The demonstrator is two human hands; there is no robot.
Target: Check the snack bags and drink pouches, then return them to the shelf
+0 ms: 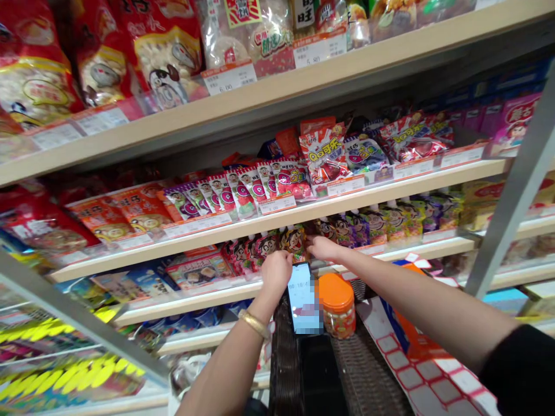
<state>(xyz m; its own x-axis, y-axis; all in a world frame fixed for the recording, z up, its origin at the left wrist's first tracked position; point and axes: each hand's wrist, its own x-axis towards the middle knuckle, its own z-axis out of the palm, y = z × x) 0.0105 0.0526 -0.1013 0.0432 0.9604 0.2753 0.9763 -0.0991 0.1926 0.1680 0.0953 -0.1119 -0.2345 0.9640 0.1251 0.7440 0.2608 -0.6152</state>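
My left hand [276, 270], with a gold bracelet on the wrist, is closed round a phone [304, 299] whose screen is lit. My right hand [323, 248] reaches into the third shelf down, its fingers on a row of small snack packets [295, 241] with a cartoon face. Whether those fingers grip a packet is hidden by the shelf edge. Just below both hands stands a clear jar with an orange lid [337, 305], resting in a dark woven basket [364, 370].
Wooden shelves [303, 214] run across the view, full of snack bags with price tags along their edges. Big red bags [165, 46] fill the top shelf. Grey metal bars [511, 196] cross at right and lower left. A red-and-white printed sheet [416, 370] lies beside the basket.
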